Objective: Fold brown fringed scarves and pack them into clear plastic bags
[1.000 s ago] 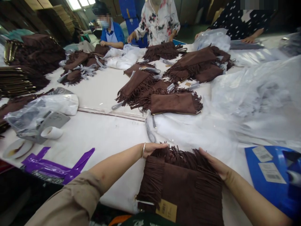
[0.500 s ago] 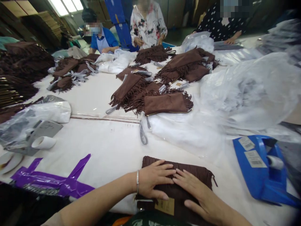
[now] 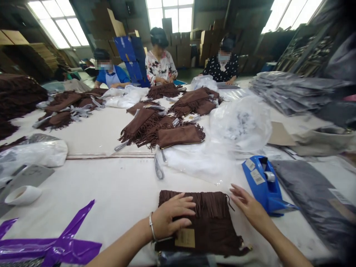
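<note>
A dark brown fringed pouch (image 3: 208, 222) lies flat on the white table in front of me, its fringe along the far side and a tan tag (image 3: 185, 237) near its left front. My left hand (image 3: 174, 215) rests on the pouch's left part with fingers spread, a silver bangle on the wrist. Just off the pouch's right edge is my right hand (image 3: 247, 204), its fingers apart and nothing in them. Close by that hand stands a blue tape dispenser (image 3: 264, 185).
Brown fringed pouches (image 3: 180, 135) are heaped mid-table beside clear plastic bags (image 3: 239, 122). Purple tape (image 3: 69, 241) crosses the left front edge. A grey packed bundle (image 3: 308, 196) lies at right, stacked plastic packages (image 3: 294, 89) beyond. Several people (image 3: 160, 66) work across the table.
My right hand has lifted off the pouch and moved right toward the tape dispenser. My left hand stays on the pouch. The view has tilted up and turned right.
</note>
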`<state>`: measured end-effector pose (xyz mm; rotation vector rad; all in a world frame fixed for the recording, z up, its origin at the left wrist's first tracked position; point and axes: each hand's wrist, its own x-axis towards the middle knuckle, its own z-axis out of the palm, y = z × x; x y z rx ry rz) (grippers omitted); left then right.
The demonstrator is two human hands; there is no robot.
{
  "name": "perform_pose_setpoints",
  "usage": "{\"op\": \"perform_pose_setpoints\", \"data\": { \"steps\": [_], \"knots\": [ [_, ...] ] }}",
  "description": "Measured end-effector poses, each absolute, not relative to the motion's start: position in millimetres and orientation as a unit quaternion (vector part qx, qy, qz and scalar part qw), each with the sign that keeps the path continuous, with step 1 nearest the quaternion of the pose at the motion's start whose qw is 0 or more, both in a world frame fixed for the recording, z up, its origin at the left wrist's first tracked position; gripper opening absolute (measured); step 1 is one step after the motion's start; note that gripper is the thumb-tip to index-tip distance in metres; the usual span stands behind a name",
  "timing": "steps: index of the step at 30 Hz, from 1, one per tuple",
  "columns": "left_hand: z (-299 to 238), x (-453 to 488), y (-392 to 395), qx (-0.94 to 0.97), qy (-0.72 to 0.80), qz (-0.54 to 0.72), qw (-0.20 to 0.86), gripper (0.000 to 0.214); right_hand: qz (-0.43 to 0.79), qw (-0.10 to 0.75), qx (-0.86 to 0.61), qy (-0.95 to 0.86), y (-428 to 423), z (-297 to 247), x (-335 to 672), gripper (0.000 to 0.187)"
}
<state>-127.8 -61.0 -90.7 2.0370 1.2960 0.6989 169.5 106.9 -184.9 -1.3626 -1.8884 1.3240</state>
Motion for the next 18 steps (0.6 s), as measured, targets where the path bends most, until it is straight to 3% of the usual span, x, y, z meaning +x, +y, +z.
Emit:
{"op": "perform_pose_setpoints", "data": {
  "steps": [6,13,18],
  "knots": [
    [-89.5,-129.9,-57.0,0.737,0.552,0.303,0.245,0.022,0.377,0.198,-0.486,-0.764,85.0,-181.1,152.6,0.037],
    [-101.9,-127.9,-59.0,0.706,0.599,0.299,0.232,0.020,0.415,0.205,-0.464,-0.755,43.8,-160.3,130.1,0.032],
    [-95.2,-130.9,-20.1,0.711,0.595,0.322,0.190,0.021,0.464,0.174,-0.309,-0.812,31.6,-144.0,130.5,0.028]
  ]
}}
